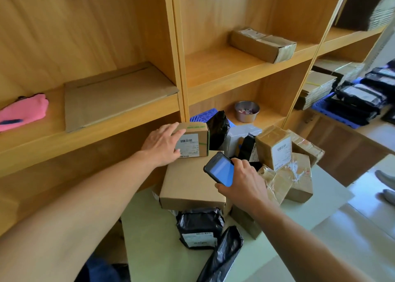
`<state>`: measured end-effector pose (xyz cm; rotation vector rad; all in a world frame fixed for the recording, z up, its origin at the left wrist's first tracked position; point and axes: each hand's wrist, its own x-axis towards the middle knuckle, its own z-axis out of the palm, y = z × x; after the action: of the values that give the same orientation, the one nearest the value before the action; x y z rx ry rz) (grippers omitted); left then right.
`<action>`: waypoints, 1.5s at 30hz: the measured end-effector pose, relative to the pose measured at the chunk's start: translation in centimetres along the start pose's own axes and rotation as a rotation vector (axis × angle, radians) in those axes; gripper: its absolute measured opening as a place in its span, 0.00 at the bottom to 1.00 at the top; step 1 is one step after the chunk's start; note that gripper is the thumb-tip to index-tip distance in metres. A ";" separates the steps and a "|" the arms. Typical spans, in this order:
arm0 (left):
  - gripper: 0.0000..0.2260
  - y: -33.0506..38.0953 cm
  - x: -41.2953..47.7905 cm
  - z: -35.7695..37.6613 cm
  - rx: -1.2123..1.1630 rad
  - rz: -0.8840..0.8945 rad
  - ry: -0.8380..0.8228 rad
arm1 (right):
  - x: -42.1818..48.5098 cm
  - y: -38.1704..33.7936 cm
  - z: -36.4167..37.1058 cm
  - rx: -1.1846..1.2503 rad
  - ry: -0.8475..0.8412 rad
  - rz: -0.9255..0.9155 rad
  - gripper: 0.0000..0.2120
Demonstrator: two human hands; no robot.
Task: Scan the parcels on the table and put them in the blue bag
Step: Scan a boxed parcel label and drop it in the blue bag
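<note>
Progress: early by the look of it. Many parcels lie on the table (149, 249), and none can be seen in a blue bag.
Step in hand: the scan of the small box (192, 140), judging by the phone aimed at its label.
Small box: at 12 o'clock of the pile, on top of the big box (190, 183), barcode label facing the person.
Left hand (164, 145): laid on the small box's 9 o'clock end, fingers nearly straight and slightly spread, steadying it.
Right hand (245, 185): fingers wrapped round the phone (222, 168), screen lit blue, just at 5 o'clock of the small box.
Left to do: the taped box (273, 147) and crumpled boxes (299, 175) at 3 o'clock, and the black bags (198, 228) at 6 o'clock.
Blue bag: not plainly in view. Something dark blue (100, 269) shows at 7 o'clock under the left arm, but I cannot tell what it is.
Metal bowl (246, 111): on the shelf at 1 o'clock, holding small bits too small to tell.
Blue crate (333, 108): at 3 o'clock, far right, stacked with black bags.
</note>
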<state>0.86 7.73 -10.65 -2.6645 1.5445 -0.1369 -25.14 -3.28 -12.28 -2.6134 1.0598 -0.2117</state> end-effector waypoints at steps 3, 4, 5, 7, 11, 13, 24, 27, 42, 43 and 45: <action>0.35 -0.3 2.2 0.7 -0.030 -0.038 -0.034 | 2.4 0.5 0.9 0.020 -0.024 -0.016 0.40; 0.34 -0.5 2.6 0.9 -0.042 -0.056 -0.033 | 3.0 0.6 1.1 0.023 -0.025 -0.023 0.40; 0.33 -0.7 3.3 1.3 -0.051 -0.075 -0.037 | 3.8 0.9 1.3 0.026 -0.028 -0.029 0.40; 0.33 -1.4 4.4 1.7 -0.067 -0.114 -0.052 | 5.2 1.4 1.7 0.028 -0.036 -0.037 0.39; 0.34 -2.3 5.8 2.6 -0.103 -0.141 -0.091 | 6.9 1.9 2.2 0.028 -0.071 -0.043 0.40; 0.34 -2.3 6.2 2.9 -0.125 -0.134 -0.103 | 7.2 2.0 2.5 0.035 -0.089 -0.042 0.40; 0.27 -1.7 4.9 1.0 -0.142 -0.098 -0.040 | 6.9 1.8 1.9 0.054 -0.037 -0.053 0.40; 0.26 -1.6 4.3 0.0 -0.142 -0.116 -0.009 | 6.5 1.3 1.4 0.037 -0.035 -0.053 0.40; 0.26 -1.5 -1.1 -4.2 -0.259 -0.163 0.117 | 2.3 -1.1 -0.3 -0.033 -0.068 0.026 0.33; 0.26 -1.5 -1.3 -4.3 -0.263 -0.164 0.122 | 2.2 -1.2 -0.3 -0.034 -0.068 0.027 0.33; 0.26 -1.5 -1.6 -4.5 -0.270 -0.167 0.129 | 1.9 -1.4 -0.3 -0.036 -0.060 0.028 0.33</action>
<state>0.91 9.82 -6.13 -3.0518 1.4666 -0.1183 -22.98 -3.71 -11.50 -2.6182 1.0883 -0.1081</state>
